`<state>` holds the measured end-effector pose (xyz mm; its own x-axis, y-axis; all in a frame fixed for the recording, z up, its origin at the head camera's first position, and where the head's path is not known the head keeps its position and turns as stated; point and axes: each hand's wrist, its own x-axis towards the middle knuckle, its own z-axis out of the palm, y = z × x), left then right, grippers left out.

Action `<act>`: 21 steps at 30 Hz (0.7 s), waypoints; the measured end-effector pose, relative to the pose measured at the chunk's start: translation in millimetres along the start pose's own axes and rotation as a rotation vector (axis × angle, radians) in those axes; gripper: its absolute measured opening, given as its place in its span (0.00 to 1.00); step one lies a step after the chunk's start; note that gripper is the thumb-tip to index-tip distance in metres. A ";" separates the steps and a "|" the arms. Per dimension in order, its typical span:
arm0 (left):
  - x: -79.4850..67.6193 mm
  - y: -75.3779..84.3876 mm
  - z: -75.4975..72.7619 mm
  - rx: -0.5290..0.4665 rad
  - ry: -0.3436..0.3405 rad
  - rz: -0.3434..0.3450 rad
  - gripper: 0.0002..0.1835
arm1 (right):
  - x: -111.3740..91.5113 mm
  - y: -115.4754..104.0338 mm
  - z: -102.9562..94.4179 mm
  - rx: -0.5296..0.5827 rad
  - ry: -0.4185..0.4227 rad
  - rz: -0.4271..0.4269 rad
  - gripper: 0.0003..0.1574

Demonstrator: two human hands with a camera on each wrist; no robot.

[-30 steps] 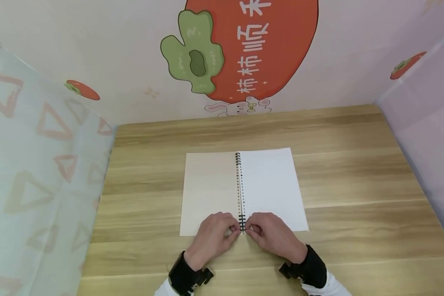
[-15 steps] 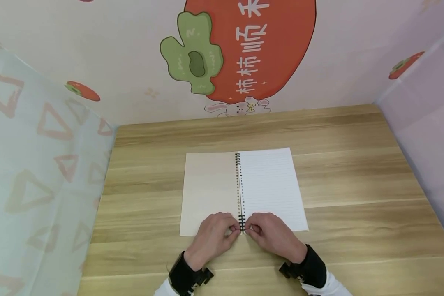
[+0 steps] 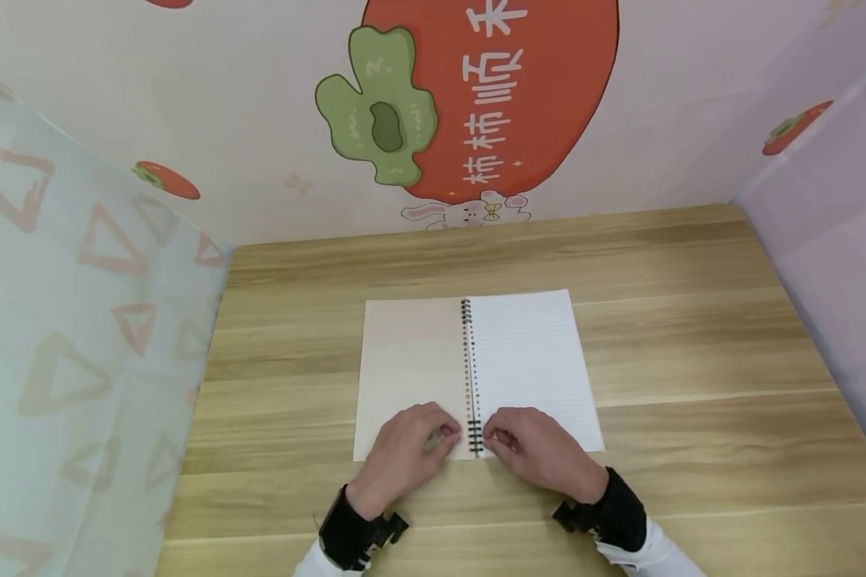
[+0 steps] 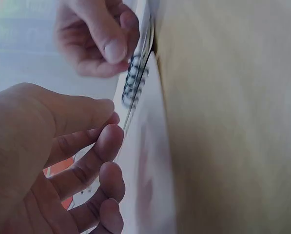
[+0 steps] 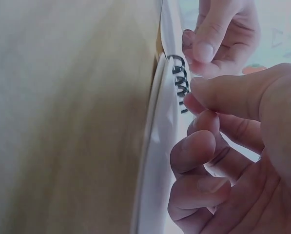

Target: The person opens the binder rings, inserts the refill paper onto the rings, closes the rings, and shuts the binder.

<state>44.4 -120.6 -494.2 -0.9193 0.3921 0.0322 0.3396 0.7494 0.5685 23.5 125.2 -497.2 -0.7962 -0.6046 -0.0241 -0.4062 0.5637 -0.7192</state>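
Observation:
An open notebook (image 3: 404,361) lies on the table, a plain beige cover page on the left and a lined white page (image 3: 530,353) on the right. Short black binding rings (image 3: 475,437) join the halves at the near end, and more rings show at the far end. My left hand (image 3: 407,449) hovers just left of the near rings, its fingers loosely bent and nothing between them. Just right of those rings is my right hand (image 3: 541,449), also loosely curled. Its thumb and forefinger come close to the rings (image 5: 180,80) in the right wrist view; I see nothing held there.
The wooden table (image 3: 296,344) stretches around the notebook. A printed back wall (image 3: 260,104) rises at its far edge, with side walls to the left and right. A black wrist strap with a small camera is on each wrist.
Both hands have let go of the near rings and drawn slightly apart, the left hand further to the left. The notebook has stayed in place, its near rings more exposed.

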 end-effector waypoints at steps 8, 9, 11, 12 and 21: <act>7.4 -12.4 -15.2 0.058 0.104 0.019 0.03 | 14.2 1.2 -10.9 -0.089 0.017 -0.042 0.05; 8.8 -14.1 -16.2 0.067 0.111 0.020 0.03 | 16.3 1.3 -12.4 -0.101 0.021 -0.054 0.05; 11.5 -17.3 -18.7 0.081 0.126 0.016 0.03 | 21.0 1.3 -15.2 -0.116 0.026 -0.075 0.05; 12.9 -19.0 -20.0 0.087 0.136 0.013 0.04 | 23.5 1.1 -16.6 -0.119 0.028 -0.082 0.05; 21.2 -37.0 -35.7 0.089 0.224 -0.075 0.11 | 43.8 -0.6 -19.3 -0.173 0.074 -0.173 0.07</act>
<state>5.3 -159.0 -485.2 -0.9605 0.2126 0.1795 0.2753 0.8197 0.5022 -19.8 109.3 -484.5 -0.7361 -0.6612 0.1446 -0.6051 0.5472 -0.5783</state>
